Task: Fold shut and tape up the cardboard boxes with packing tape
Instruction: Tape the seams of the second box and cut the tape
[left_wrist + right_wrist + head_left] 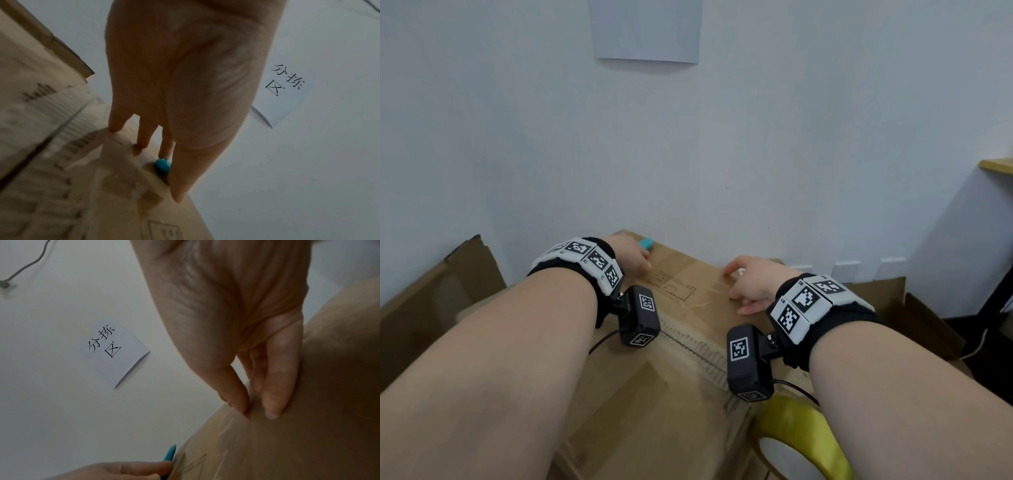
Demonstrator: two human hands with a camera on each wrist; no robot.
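A brown cardboard box (681,370) stands in front of me, its top flaps closed. Near the far left edge, my left hand (642,258) pinches a small blue cutter (646,243) between thumb and fingers, with the other fingertips resting on the box (92,194). The left wrist view shows the cutter (162,164) tucked beside the thumb. My right hand (736,282) is on the far right of the top. Its thumb and forefinger (255,408) pinch a strip of clear tape (222,433) lying on the cardboard. A yellow tape roll (801,435) hangs round my right forearm.
Loose brown cardboard leans at the left (431,291) and at the right (876,298) of the box. A white wall with a paper sheet (645,31) rises right behind it. A wooden shelf edge (996,166) juts in at the far right.
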